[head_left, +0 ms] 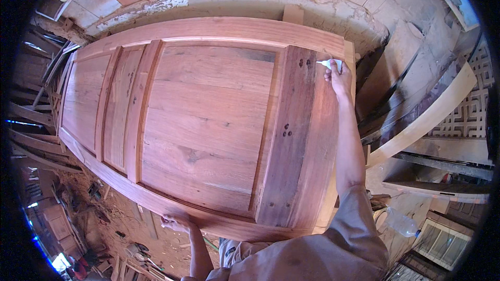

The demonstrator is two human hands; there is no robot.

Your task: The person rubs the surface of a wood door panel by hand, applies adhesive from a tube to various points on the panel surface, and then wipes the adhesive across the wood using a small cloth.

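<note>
A large reddish wooden panel door [205,125] lies flat in front of me, its raised frame around several recessed panels. My right hand [339,76] is closed around a small white squeeze bottle [333,64] at the far right corner. The bottle's thin nozzle points left, close to a pair of dark holes [303,63] in the darker crosspiece [284,166]. More dark holes [287,130] mark that crosspiece at its middle. Beside the door's near edge is my left hand [178,223], fingers loosely apart with nothing seen in them.
Pale boards [424,117] lean at the right, one of them curved. A clear plastic bottle [402,222] lies at the lower right near a slatted frame [442,239]. Wood scraps and sawdust cover the floor [117,208] at the left. A rough wall [234,2] runs behind the door.
</note>
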